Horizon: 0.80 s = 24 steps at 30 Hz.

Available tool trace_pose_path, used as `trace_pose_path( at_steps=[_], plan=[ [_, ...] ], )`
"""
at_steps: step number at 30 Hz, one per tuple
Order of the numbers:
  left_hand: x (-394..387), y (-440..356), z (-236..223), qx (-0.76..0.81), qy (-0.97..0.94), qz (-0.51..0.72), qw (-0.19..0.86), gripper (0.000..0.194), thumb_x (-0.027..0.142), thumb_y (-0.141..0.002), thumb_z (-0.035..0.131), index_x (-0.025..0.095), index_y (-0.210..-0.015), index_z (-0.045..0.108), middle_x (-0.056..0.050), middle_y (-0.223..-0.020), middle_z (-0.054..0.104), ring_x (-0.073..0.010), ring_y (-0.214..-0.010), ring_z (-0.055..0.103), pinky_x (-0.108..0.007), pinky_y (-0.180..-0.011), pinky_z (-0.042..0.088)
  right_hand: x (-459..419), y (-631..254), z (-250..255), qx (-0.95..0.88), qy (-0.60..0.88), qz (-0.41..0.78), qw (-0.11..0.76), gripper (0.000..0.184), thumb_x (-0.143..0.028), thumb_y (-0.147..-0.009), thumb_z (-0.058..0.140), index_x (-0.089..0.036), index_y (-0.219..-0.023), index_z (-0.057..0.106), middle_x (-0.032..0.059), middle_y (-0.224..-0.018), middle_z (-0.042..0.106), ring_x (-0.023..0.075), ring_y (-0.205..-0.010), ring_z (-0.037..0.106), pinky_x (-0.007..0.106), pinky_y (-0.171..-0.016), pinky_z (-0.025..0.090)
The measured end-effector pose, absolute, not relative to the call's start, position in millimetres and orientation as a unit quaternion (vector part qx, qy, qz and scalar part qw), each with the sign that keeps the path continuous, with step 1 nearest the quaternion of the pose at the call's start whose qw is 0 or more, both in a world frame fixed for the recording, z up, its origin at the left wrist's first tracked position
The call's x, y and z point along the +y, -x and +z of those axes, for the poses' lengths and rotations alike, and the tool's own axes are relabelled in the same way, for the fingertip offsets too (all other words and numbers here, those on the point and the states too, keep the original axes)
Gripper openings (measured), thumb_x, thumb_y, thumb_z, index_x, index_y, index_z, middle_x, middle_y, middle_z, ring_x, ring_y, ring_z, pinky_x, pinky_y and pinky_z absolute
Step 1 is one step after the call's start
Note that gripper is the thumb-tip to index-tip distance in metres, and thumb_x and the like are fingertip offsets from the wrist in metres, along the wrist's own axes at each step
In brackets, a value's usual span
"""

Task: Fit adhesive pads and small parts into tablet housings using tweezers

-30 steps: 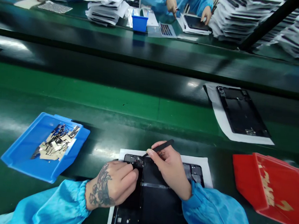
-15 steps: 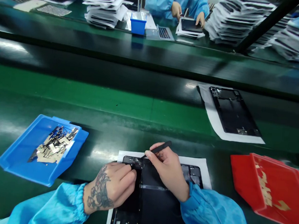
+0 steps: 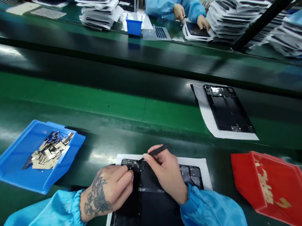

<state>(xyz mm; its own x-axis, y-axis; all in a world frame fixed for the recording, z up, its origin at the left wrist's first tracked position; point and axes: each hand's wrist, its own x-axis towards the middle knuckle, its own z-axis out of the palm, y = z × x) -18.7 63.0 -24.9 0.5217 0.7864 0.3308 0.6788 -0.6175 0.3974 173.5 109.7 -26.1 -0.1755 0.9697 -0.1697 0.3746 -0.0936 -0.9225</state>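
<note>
2 bare hands work at the upper edge of a black tablet frame [image 3: 153,214], which lies flat on a white paper sheet [image 3: 191,161] on the green table [image 3: 89,101]. The right hand [image 3: 165,175] is closed in a pen-like pinch around black tweezers [image 3: 158,151], their tip down at the frame's top-left corner. The left hand [image 3: 106,193], tattooed on its back, is curled, its fingers [image 3: 129,175] bearing down on that same corner; whether they grip a small piece there, I cannot tell. The frame looks thin, stiff and fairly light, and its smooth face could slide on the paper, so its long outer edges seem the safest hold; the small parts at its top look delicate. A blue tray [image 3: 8,166] of metal strips [image 3: 48,153] sits to the left, a red tray [image 3: 240,175] to the right, and a second black frame [image 3: 227,110] lies farther along the table.
</note>
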Motion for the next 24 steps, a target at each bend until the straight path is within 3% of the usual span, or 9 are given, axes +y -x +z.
trace_pose_path(
  at_steps=[8, 24],
  plan=[
    [59.3, 18.6, -28.2, 0.466, -0.854, 0.218, 0.075, 0.027, 0.018, -0.088, 0.046, 0.010, -0.112, 0.056, -0.006, -0.077, 0.059, -0.0173, -0.056, 0.055, -0.031, -0.049, 0.044, 108.1, -173.2, -26.4, -0.595, 0.560, 0.487, 0.308, 0.017, -0.038, -0.086, 0.061, -0.021, -0.089, 0.057, -0.0003, -0.071, 0.061, 0.0149, -0.064, 0.059, 0.027, -0.062, 0.046],
    [61.7, 12.4, -26.9, 0.482, -0.855, 0.173, 0.080, 0.032, 0.021, -0.087, 0.043, 0.012, -0.115, 0.052, -0.006, -0.078, 0.058, -0.0197, -0.062, 0.059, -0.033, -0.052, 0.049, 107.6, -170.5, -29.9, -0.644, 0.548, 0.430, 0.317, 0.020, -0.040, -0.088, 0.056, -0.020, -0.085, 0.054, -0.0020, -0.068, 0.058, 0.0134, -0.059, 0.055, 0.025, -0.057, 0.043]
  ],
)
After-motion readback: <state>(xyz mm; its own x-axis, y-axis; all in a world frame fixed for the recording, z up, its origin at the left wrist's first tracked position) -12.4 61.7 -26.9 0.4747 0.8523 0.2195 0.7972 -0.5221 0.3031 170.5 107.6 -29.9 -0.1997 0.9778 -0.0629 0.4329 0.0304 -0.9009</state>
